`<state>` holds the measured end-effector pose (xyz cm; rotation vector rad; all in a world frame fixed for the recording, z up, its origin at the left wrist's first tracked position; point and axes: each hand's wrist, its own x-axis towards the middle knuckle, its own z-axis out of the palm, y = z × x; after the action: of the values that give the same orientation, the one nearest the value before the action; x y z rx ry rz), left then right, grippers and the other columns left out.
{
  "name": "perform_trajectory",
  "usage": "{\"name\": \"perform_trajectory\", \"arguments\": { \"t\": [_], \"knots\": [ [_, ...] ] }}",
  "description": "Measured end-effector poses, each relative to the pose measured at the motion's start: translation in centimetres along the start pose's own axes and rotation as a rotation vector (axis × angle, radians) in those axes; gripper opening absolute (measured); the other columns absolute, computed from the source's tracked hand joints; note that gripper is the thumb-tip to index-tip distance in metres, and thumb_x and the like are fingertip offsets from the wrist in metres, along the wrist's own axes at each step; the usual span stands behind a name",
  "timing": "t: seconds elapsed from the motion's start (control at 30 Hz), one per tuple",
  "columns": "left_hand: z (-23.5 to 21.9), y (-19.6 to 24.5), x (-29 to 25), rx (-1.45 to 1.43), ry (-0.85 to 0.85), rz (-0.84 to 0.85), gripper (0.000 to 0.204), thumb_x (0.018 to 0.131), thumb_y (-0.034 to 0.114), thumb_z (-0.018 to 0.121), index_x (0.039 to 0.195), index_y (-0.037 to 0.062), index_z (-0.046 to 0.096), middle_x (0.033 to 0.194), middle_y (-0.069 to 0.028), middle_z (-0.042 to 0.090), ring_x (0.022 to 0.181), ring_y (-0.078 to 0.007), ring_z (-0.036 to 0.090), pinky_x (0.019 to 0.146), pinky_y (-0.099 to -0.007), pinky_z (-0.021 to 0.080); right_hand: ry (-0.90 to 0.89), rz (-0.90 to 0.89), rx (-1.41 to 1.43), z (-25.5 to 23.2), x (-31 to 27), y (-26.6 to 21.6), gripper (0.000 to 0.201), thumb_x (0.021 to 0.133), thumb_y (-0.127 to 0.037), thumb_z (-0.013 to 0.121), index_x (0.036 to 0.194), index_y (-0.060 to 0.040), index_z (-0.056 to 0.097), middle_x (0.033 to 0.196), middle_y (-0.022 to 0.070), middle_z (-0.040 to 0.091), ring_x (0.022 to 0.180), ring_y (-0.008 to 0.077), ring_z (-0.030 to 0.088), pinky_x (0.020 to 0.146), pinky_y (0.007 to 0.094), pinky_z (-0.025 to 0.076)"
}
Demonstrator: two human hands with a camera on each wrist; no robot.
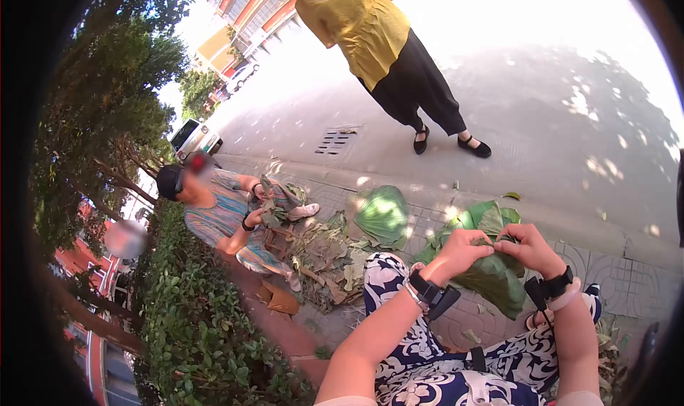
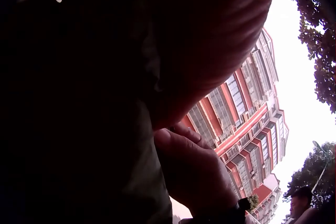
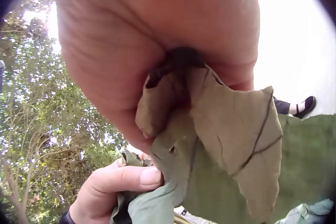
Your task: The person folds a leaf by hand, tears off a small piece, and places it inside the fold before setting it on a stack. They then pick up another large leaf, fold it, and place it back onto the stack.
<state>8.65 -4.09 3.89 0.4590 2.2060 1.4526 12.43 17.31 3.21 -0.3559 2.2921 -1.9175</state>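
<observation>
A large green leaf (image 1: 494, 286), which looks like a lotus leaf, hangs between the two hands above the pavement. My left hand (image 1: 462, 253) pinches its upper part from the left; in the right wrist view its thumb lies on the pale, crumpled leaf. On the other side, my right hand (image 1: 530, 248) grips the leaf with curled fingers, fingertips close to those of the left. Torn edges and dark veins show on the leaf piece (image 3: 236, 140) under the right palm. Dark leaf surface fills much of the left wrist view, where the right hand (image 2: 197, 174) also appears.
More green leaves (image 1: 479, 217) lie just beyond the hands, with a broad round leaf (image 1: 382, 217) to their left. A heap of withered leaves (image 1: 324, 260) separates me from a seated person (image 1: 231, 213) handling leaves. Someone in a yellow top (image 1: 363, 28) stands on the road.
</observation>
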Motion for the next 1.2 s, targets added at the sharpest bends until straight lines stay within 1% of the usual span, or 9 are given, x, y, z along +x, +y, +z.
{"name": "perform_trajectory", "arguments": {
  "t": [0.1,0.13,0.2,0.43,0.53,0.6,0.83,1.07,1.2],
  "knots": [
    [-0.5,1.8,0.0,-0.366,-0.055,-0.076,0.014,0.086,0.007,0.071,0.098,0.0002,0.071,0.085,-0.0023,0.069,0.077,-0.0074,0.063,0.069,-0.0227,0.050,0.033,-0.004,0.105,0.0,0.5,-0.2,0.018,0.090,-0.020,0.068,0.095,-0.0026,0.068,0.072,-0.0042,0.058,0.067,0.0037,0.048,0.057,0.0234,0.038],
    [-0.7,3.0,0.1,-0.319,-0.037,-0.077,0.015,0.085,0.008,0.071,0.097,-0.0001,0.070,0.087,-0.0031,0.069,0.077,-0.0079,0.063,0.071,-0.0226,0.050,0.060,-0.056,0.155,0.0,0.8,0.3,0.018,0.091,-0.022,0.068,0.096,-0.0049,0.067,0.070,-0.0067,0.055,0.063,0.0021,0.046,0.053,0.0225,0.036],
    [-0.7,3.0,1.2,-0.372,-0.042,-0.055,0.012,0.086,0.007,0.070,0.095,0.0003,0.070,0.085,-0.0023,0.068,0.076,-0.0074,0.062,0.068,-0.0228,0.050,0.054,0.085,0.280,-0.5,0.7,-1.0,0.017,0.093,-0.023,0.067,0.099,-0.0074,0.067,0.070,-0.0065,0.056,0.063,0.0011,0.047,0.053,0.0215,0.037],
    [-1.2,1.4,5.4,-0.506,-0.105,-0.083,0.010,0.085,0.005,0.070,0.094,0.0028,0.067,0.090,0.0002,0.066,0.081,-0.0073,0.059,0.077,-0.0233,0.047,0.116,0.133,0.574,-1.3,2.5,0.5,0.017,0.098,-0.022,0.062,0.101,-0.0056,0.065,0.085,-0.0074,0.060,0.074,0.0000,0.052,0.062,0.0183,0.041],
    [-1.9,0.1,7.8,-0.443,-0.139,0.017,0.007,0.087,0.006,0.067,0.094,0.0026,0.065,0.094,-0.0002,0.064,0.086,-0.0073,0.057,0.080,-0.0227,0.045,0.179,0.171,0.478,-1.8,3.4,0.3,0.017,0.098,-0.022,0.061,0.102,-0.0054,0.064,0.088,-0.0066,0.061,0.079,0.0006,0.052,0.068,0.0191,0.042],
    [-2.2,-0.3,9.1,-0.363,-0.142,0.129,0.006,0.089,0.007,0.065,0.093,0.0024,0.064,0.093,-0.0002,0.064,0.087,-0.0072,0.057,0.082,-0.0226,0.044,0.226,0.093,0.413,-1.5,4.5,2.7,0.019,0.099,-0.022,0.060,0.103,-0.0039,0.063,0.091,-0.0050,0.063,0.081,0.0023,0.053,0.070,0.0211,0.044],
    [-3.8,-2.9,11.0,-0.370,-0.182,-0.082,0.010,0.092,0.011,0.063,0.098,0.0023,0.063,0.088,0.0022,0.062,0.081,-0.0055,0.055,0.076,-0.0216,0.044,0.325,0.187,0.201,-1.5,6.4,5.2,0.021,0.098,-0.022,0.061,0.101,-0.0018,0.066,0.087,-0.0025,0.064,0.080,0.0044,0.051,0.071,0.0235,0.044],
    [-4.7,-3.4,10.8,-0.305,-0.053,-0.008,0.011,0.092,0.012,0.065,0.099,0.0032,0.062,0.085,0.0040,0.059,0.076,-0.0037,0.051,0.069,-0.0206,0.042,0.394,0.271,0.198,-0.4,8.1,6.4,0.024,0.096,-0.026,0.065,0.100,-0.0021,0.067,0.081,-0.0029,0.062,0.074,0.0044,0.051,0.064,0.0239,0.044],
    [-5.6,-4.7,10.8,-0.258,-0.032,0.034,0.013,0.092,0.013,0.066,0.100,0.0034,0.063,0.084,0.0035,0.060,0.073,-0.0035,0.052,0.066,-0.0204,0.043,0.287,0.303,0.197,-0.1,8.5,4.6,0.030,0.091,-0.032,0.072,0.101,-0.0040,0.067,0.076,-0.0041,0.059,0.066,0.0033,0.048,0.056,0.0226,0.039]
  ]
}}
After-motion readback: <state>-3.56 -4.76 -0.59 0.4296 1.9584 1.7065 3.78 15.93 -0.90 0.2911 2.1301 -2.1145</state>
